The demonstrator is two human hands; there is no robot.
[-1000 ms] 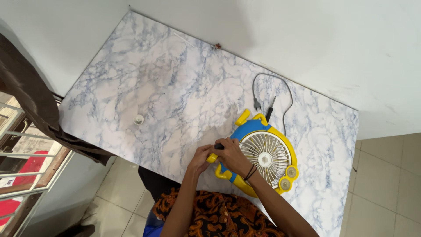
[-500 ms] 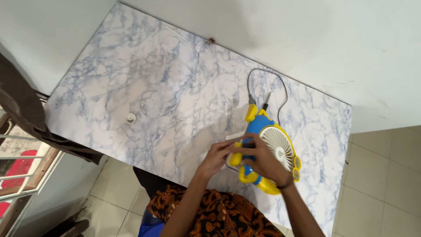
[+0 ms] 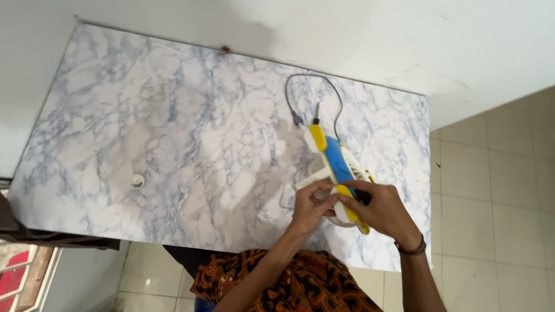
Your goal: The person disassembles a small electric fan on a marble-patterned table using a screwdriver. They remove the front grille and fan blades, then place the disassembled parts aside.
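— What has changed with the fan (image 3: 334,164)?
— A second ago it lay flat on the surface (image 3: 173,127), its white grille facing up. Now it is tipped up on edge, so mostly its blue and yellow rim shows.
— And the hands?
— The left hand (image 3: 312,205) and right hand (image 3: 378,211) have shifted from its left corner to grip its near end.

No package, label, sign or screen is visible anywhere in this view.
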